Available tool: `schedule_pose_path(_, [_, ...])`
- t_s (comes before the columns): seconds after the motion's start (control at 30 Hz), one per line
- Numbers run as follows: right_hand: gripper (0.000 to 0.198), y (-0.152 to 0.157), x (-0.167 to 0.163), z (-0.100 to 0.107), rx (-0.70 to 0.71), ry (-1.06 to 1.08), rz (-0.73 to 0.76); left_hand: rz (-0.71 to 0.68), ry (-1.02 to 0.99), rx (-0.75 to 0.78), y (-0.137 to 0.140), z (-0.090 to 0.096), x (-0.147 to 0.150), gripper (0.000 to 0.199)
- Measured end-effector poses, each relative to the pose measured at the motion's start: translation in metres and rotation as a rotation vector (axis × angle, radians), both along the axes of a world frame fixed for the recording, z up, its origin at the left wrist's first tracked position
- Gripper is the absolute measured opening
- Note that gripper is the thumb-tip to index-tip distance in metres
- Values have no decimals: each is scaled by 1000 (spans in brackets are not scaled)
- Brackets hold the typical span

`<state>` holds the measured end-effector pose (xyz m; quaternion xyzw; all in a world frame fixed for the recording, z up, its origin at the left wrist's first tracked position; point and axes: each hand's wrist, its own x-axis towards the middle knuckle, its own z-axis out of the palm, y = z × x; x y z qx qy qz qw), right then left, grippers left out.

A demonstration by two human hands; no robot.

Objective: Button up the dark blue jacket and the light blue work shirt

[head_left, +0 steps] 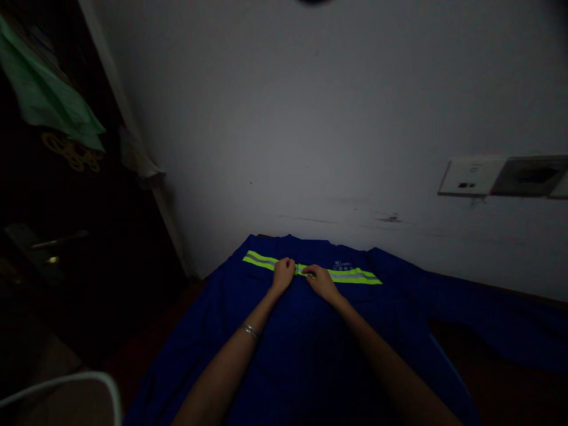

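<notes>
A dark blue work jacket (284, 337) lies spread out with its sleeves to the sides. Across its chest runs a yellow-green and grey reflective strip (355, 276), with small white print above its right half. At the middle of the strip, my left hand (284, 273) is closed on the jacket's front edge. Just to the right, my right hand (322, 283) has its fingers bent and pinched on the strip by the front opening. A small gap separates the two hands. The fingertips are partly hidden, and the light is dim.
Behind the jacket rises a pale wall (288, 130) with a socket panel (473, 176) at right. A dark door (110, 248) with a metal handle (60, 239) stands at left, a green cloth (48, 89) hanging on it. A white curved rail (89, 377) is at lower left.
</notes>
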<state>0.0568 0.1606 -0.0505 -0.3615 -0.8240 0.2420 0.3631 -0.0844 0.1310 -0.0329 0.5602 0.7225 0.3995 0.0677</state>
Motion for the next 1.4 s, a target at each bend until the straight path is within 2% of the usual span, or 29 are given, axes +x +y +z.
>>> schedule_pose_path(0.17, [27,-1,-1,-1,32,-10,-15,-45,41,-74,-4,0,6,29])
schedule_pose_path(0.3, [26,-1,-1,-2,40,-30,-22,-66,12,-198,-4,10,4,26])
schedule_pose_path(0.47, [26,0,-1,-3,10,-49,-11,-176,-140,-455,-6,29,-5,23])
schedule_pose_path(0.57, [27,0,-2,-2,-6,-51,-10,-225,-238,-525,-9,34,-10,21])
schedule_pose_path(0.77, [28,-3,1,7,-32,-48,12,-216,-352,-526,-12,32,-10,21])
schedule_pose_path(0.9, [24,-5,4,14,-1,-91,25,-222,-388,-511,-14,34,-8,22])
schedule_pose_path(1.2, [14,-14,10,21,257,-195,161,-223,-446,-484,-14,34,-4,15])
schedule_pose_path(1.4, [14,-20,12,24,451,-318,113,-220,-487,-494,-13,33,-7,15])
